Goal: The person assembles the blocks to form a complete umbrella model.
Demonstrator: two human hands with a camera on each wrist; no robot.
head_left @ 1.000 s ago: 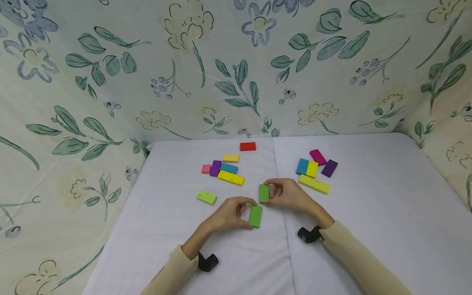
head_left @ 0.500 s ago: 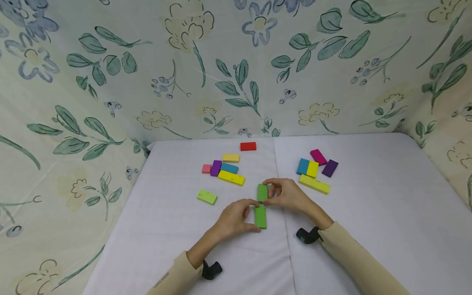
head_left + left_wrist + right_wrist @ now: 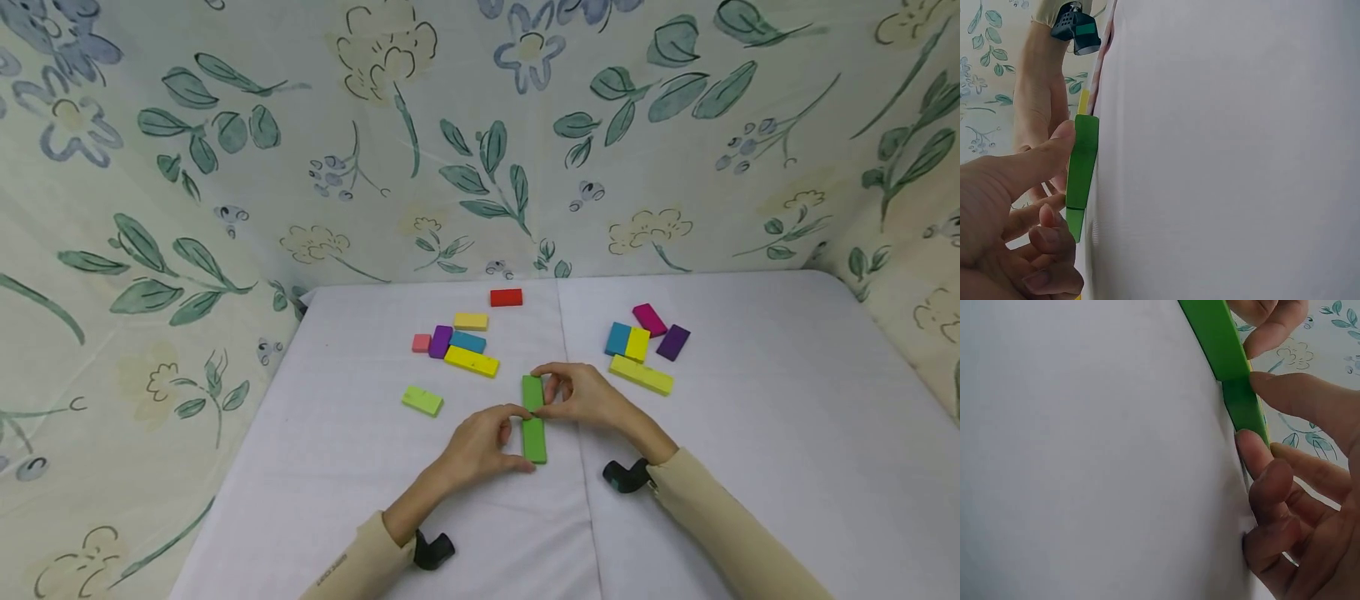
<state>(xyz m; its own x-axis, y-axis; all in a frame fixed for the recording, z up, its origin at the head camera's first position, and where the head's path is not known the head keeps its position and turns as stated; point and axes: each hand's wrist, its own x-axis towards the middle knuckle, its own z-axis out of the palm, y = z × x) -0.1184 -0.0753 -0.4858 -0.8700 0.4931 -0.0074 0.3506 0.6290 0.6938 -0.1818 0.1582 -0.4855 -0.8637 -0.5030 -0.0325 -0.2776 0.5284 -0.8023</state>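
Two green wooden blocks lie end to end in a line on the white cloth in the head view. My left hand [image 3: 474, 446] holds the nearer green block [image 3: 535, 442] between thumb and index finger, at its two ends. The farther green block [image 3: 532, 393] is pinched the same way by my right hand [image 3: 588, 396]. In the left wrist view a thin seam divides the nearer green block [image 3: 1083, 162] from the farther one [image 3: 1074, 224]. Seen from the right wrist, the farther green block [image 3: 1245, 409] meets the other at an edge, with my thumb [image 3: 1297, 394] by the join.
A light green block [image 3: 422, 401] lies left of the hands. Behind it are a long yellow block [image 3: 472, 362] and several coloured blocks, with a red block [image 3: 506, 297] farthest back. Another group, including a pale yellow block [image 3: 641, 375], lies right on the white cloth [image 3: 750, 400].
My left hand has moved right and slightly forward with the nearer green block, straightening it. The gap between the two green blocks has closed. The right hand has shifted slightly left.
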